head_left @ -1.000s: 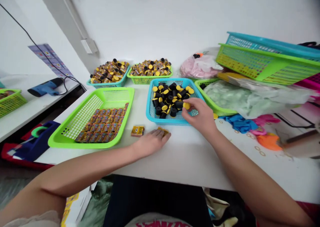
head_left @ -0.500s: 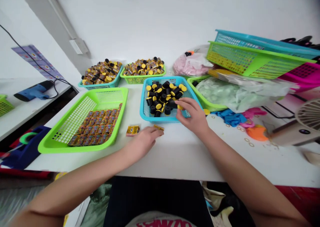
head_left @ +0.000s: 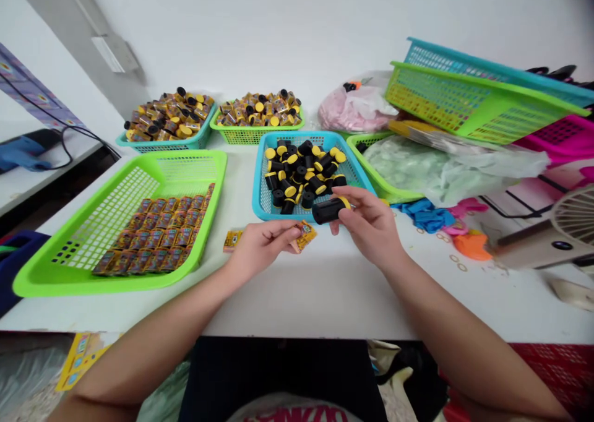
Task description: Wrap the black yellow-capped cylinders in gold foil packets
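Observation:
My right hand (head_left: 374, 227) grips a small black canister (head_left: 327, 211) with a yellow lid, held on its side just in front of the blue basket (head_left: 256, 193). In that basket lies a heap of similar black canisters (head_left: 301, 173) with yellow lids. Between the thumb and fingers of my left hand (head_left: 260, 245) is a small yellow printed sleeve (head_left: 306, 235), raised off the table. Partly hidden behind the left hand, a little stack of yellow printed sleeves (head_left: 230, 241) rests on the table. The sleeve and the canister are close but apart.
A green basket (head_left: 211, 224) at the left holds rows of wrapped canisters (head_left: 155, 239). Behind stand a teal basket (head_left: 162, 143) and a green basket (head_left: 253, 136), heaped with labelled canisters. At the right are stacked baskets (head_left: 464, 97), a plastic bag (head_left: 431, 162), balloons (head_left: 424, 215) and a fan (head_left: 547, 224).
My right hand has lifted a black canister out of the blue basket and brought it nearer. My left hand has picked a yellow sleeve up from the table. The view has shifted slightly.

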The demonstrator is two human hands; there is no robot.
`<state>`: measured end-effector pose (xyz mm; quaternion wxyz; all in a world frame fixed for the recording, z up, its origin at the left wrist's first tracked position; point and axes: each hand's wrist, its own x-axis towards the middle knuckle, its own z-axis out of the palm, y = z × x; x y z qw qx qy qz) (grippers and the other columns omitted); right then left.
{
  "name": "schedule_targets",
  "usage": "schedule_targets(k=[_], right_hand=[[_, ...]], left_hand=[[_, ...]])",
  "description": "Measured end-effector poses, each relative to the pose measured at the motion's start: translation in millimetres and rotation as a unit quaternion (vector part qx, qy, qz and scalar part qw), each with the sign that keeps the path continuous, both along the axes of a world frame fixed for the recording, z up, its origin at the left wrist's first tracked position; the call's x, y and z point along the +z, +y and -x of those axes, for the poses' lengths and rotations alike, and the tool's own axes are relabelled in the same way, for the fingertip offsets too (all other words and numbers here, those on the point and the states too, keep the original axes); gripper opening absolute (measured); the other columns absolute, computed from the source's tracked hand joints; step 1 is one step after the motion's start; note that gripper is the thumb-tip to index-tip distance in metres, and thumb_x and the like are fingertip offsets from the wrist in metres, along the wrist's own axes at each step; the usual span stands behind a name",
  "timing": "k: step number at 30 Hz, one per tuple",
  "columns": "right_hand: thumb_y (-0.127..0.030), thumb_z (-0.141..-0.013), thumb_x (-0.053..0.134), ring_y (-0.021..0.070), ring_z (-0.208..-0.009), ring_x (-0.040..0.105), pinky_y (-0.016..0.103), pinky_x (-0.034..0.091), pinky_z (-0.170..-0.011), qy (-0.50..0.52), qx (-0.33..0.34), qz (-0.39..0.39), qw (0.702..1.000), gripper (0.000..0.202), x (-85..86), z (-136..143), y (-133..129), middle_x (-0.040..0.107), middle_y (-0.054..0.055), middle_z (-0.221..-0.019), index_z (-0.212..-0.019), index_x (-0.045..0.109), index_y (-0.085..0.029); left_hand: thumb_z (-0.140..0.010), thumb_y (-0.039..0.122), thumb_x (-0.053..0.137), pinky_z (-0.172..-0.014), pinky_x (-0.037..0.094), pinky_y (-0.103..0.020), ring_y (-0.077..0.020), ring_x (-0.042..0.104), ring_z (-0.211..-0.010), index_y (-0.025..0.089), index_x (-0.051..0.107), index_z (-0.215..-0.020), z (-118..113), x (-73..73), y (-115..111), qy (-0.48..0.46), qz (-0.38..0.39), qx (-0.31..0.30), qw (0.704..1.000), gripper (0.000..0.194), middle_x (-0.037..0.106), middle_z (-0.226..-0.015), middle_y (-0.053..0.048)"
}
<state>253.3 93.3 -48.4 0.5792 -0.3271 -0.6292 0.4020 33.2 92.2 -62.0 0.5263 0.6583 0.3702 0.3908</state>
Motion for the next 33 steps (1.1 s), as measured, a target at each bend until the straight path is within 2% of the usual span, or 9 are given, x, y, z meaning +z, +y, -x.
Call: schedule_targets(k=[4, 7, 12, 15, 17, 19, 24, 27, 33], right_hand=[[-0.038, -0.087, 0.072, 0.0129, -0.063, 0.065, 0.029, 0.057, -0.058, 0.017, 0.093, 0.062, 0.994, 0.031, -6.5, -4, 1, 0.069, 0.001, -0.084, -0.114, 0.067, -0.024], [-0.038, -0.087, 0.071, 0.0132, -0.062, 0.065, 0.028, 0.055, -0.056, -0.007, 0.110, 0.075, 0.991, 0.031, -8.8, -7, 3, 0.068, 0.000, -0.078, -0.114, 0.068, -0.024], [-0.030, -0.087, 0.072, 0.0110, -0.060, 0.063, 0.024, 0.053, -0.053, -0.089, 0.083, 0.020, 0.992, 0.027, -0.6, -8, 0, 0.065, -0.002, -0.075, -0.113, 0.069, -0.025], [-0.020, -0.084, 0.073, 0.0122, -0.077, 0.066, 0.025, 0.058, -0.065, -0.118, 0.075, -0.051, 0.989, 0.028, 3.1, -6, -2, 0.066, 0.003, -0.096, -0.111, 0.070, -0.026], [-0.018, -0.081, 0.075, 0.0139, -0.088, 0.068, 0.027, 0.060, -0.074, -0.127, 0.095, -0.063, 0.985, 0.031, 2.1, -4, -3, 0.064, 0.005, -0.107, -0.111, 0.071, -0.026], [-0.017, -0.080, 0.076, 0.0140, -0.090, 0.068, 0.028, 0.061, -0.078, -0.136, 0.121, -0.052, 0.982, 0.034, -0.6, -1, -5, 0.064, 0.005, -0.109, -0.112, 0.071, -0.026], [-0.015, -0.081, 0.074, 0.0157, -0.096, 0.069, 0.032, 0.062, -0.084, -0.134, 0.161, -0.008, 0.978, 0.043, -4.3, 1, -9, 0.063, 0.006, -0.113, -0.122, 0.068, -0.028], [-0.017, -0.083, 0.073, 0.0148, -0.090, 0.070, 0.031, 0.062, -0.081, -0.111, 0.171, 0.022, 0.979, 0.040, -2.1, -2, -9, 0.065, 0.005, -0.107, -0.121, 0.069, -0.028], [-0.016, -0.083, 0.073, 0.0126, -0.087, 0.069, 0.026, 0.061, -0.075, -0.109, 0.191, -0.035, 0.975, 0.040, 3.4, -3, -9, 0.067, 0.004, -0.105, -0.121, 0.069, -0.028]], left_hand=[[-0.092, 0.035, 0.061, -0.081, 0.057, -0.029, -0.0159, 0.074, -0.080, 0.023, 0.052, -0.142, 5, -5.6, -1, 0.073, -0.083, -0.015, 0.994, 0.052, 0.078, -0.087, 0.001], [-0.094, 0.037, 0.058, -0.081, 0.056, -0.029, -0.0150, 0.072, -0.079, 0.026, 0.040, -0.151, 7, -8.8, 0, 0.074, -0.100, -0.002, 0.992, 0.060, 0.078, -0.091, 0.001], [-0.093, 0.040, 0.061, -0.081, 0.057, -0.031, -0.0164, 0.072, -0.081, 0.023, 0.040, -0.150, 4, -10.1, -1, 0.012, -0.085, 0.007, 0.996, 0.063, 0.079, -0.099, -0.004], [-0.087, 0.035, 0.070, -0.083, 0.058, -0.031, -0.0185, 0.072, -0.093, 0.023, 0.040, -0.149, -1, -8.7, -4, -0.074, -0.035, -0.021, 0.996, 0.070, 0.076, -0.111, -0.008], [-0.080, 0.029, 0.078, -0.085, 0.058, -0.031, -0.0204, 0.072, -0.099, 0.023, 0.040, -0.147, -2, -8.7, -5, -0.104, -0.017, -0.040, 0.994, 0.077, 0.074, -0.114, -0.009], [-0.077, 0.024, 0.080, -0.086, 0.058, -0.031, -0.0207, 0.071, -0.099, 0.023, 0.041, -0.145, -2, -9.5, -5, -0.095, -0.021, -0.058, 0.994, 0.078, 0.074, -0.111, -0.009], [-0.084, 0.023, 0.073, -0.085, 0.055, -0.031, -0.0197, 0.070, -0.097, 0.026, 0.036, -0.148, 3, -9.4, -5, -0.022, -0.053, -0.086, 0.995, 0.073, 0.073, -0.109, -0.008], [-0.087, 0.023, 0.070, -0.079, 0.054, -0.028, -0.0170, 0.070, -0.091, 0.028, 0.028, -0.151, 2, -6.2, -7, -0.038, -0.033, -0.113, 0.992, 0.076, 0.073, -0.105, -0.007], [-0.087, 0.021, 0.071, -0.057, 0.043, -0.018, -0.0100, 0.064, -0.066, 0.026, 0.011, -0.152, 2, 2.6, -11, -0.120, 0.031, -0.176, 0.977, 0.089, 0.073, -0.090, -0.005]])
